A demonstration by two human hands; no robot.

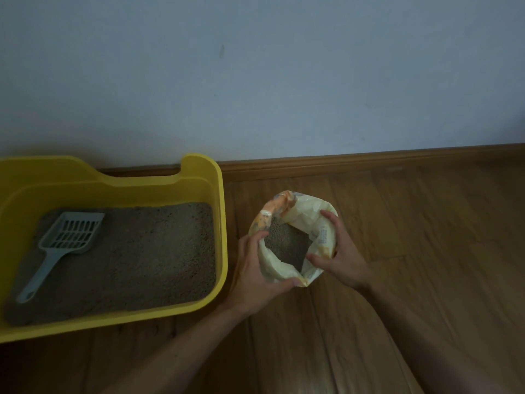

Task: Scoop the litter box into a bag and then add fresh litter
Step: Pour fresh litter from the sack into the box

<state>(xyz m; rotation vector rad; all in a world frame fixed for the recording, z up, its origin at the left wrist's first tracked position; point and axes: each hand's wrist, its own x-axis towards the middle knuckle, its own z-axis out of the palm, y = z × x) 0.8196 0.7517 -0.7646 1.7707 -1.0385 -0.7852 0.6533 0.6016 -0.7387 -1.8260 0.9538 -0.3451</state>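
Observation:
A yellow litter box [218, 223] stands on the floor at the left, filled with grey-brown litter [142, 251]. A pale grey slotted scoop [61, 245] lies on the litter in its left part. To the right of the box stands a cream and orange litter bag [304, 211], its mouth open with grey litter showing inside. My left hand [255, 274] grips the near left rim of the bag's mouth. My right hand [338, 251] grips the right rim, fingers curled over the edge.
The wooden floor [426, 251] stretches to the right of the bag and in front of it. A brown skirting board [369, 159] runs along a pale wall [255, 81] right behind the box and the bag.

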